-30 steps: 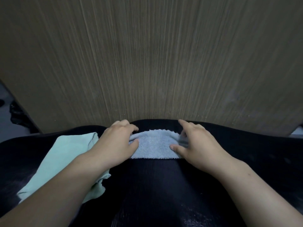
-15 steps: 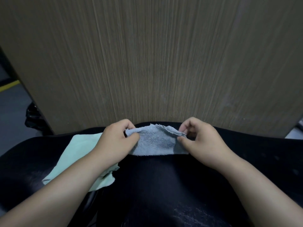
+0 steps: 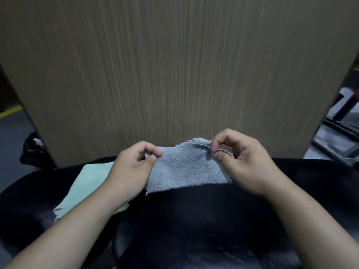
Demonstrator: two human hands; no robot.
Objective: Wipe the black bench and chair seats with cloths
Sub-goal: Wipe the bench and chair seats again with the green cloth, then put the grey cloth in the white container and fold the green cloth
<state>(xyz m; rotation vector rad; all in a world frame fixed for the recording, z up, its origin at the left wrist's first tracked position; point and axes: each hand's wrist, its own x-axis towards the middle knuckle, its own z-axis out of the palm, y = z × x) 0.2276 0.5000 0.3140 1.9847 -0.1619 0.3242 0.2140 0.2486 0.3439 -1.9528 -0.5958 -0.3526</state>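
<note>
A fluffy blue cloth (image 3: 184, 169) hangs stretched between both hands above the black seat (image 3: 194, 220). My left hand (image 3: 132, 169) pinches its upper left corner between thumb and forefinger. My right hand (image 3: 242, 162) pinches the upper right corner the same way. The cloth's lower edge drapes just over the seat's far part. A pale green cloth (image 3: 85, 187) lies flat on the black surface at the left, partly hidden under my left forearm.
A tall wood-grain panel (image 3: 174, 74) rises directly behind the seat. A black bag (image 3: 33, 152) sits on the grey floor at the left, near a yellow floor line (image 3: 9, 112). Dark metal frames (image 3: 338, 133) stand at the right.
Both hands went from pressing the blue cloth flat on the seat to pinching its top corners and lifting it, so it now hangs unfolded between them. The view shifted back.
</note>
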